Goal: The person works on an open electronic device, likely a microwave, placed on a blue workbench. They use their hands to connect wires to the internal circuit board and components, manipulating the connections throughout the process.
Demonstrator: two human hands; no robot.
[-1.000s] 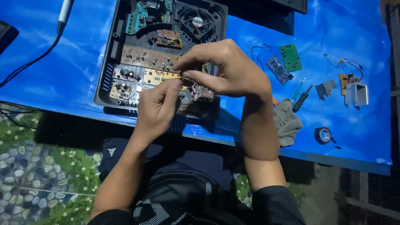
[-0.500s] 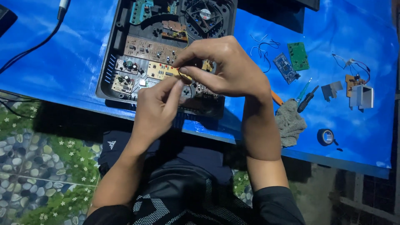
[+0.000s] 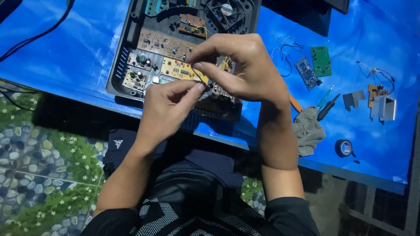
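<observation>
**Two hands pinching a thin wire over an opened chassis**

We hold a thin dark wire between both hands, just above the open black chassis on the blue worktop. Our left hand has its grip pinched shut on the wire's lower end, thumb against forefinger. Our right hand arches over from above, its fingertips clenched on the upper end. The wire hangs over the yellow circuit board, with a brown board and a cooling fan farther back in the case.

To the right, well apart from our hands, lie a green board, a small blue board, a grey rag, a roll of black tape and a screwdriver.

We judge the risks to be small but real. The wire is fine, so a hard tug between two tight pinches could snap it or strain whatever it is joined to; whether its far end is attached, we cannot tell. Our right hand also hides part of the boards, so a slip could knock the upright components beneath it.
</observation>
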